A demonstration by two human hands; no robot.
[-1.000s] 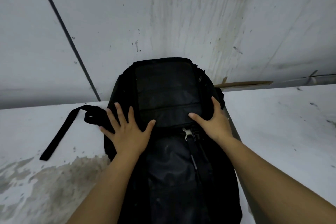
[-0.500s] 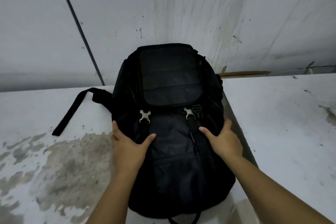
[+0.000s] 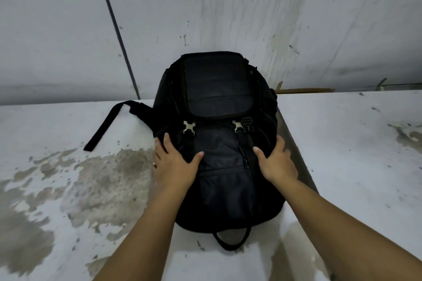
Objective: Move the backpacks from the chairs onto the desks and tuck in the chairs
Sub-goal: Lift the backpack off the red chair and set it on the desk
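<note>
From the head camera, the black backpack (image 3: 217,134) lies flat on its back on the worn white desk (image 3: 68,189), its top end pushed up against the stained wall (image 3: 228,7) at twelve o'clock and its carry loop (image 3: 230,238) drooping toward six. It sits over the seam where this desk meets the neighbouring desk (image 3: 354,143) on the right.

The left hand (image 3: 174,165) presses on the pack's left flank, at about nine o'clock from the front pocket. Its fingers are spread and laid flat, the thumb reaching in across the pocket fabric, and nothing is closed in the palm. The right hand (image 3: 277,162) mirrors it at three o'clock, thumb pointing up toward the buckles, and its outer fingers curl over the pack's right edge; whether they hook underneath I can't quite make out. So the bag lies between the two hands, under both palms.

Two pale metal buckles (image 3: 189,126) sit just beyond the fingertips, toward twelve. A loose shoulder strap (image 3: 104,126) trails across the desk toward ten o'clock.
</note>
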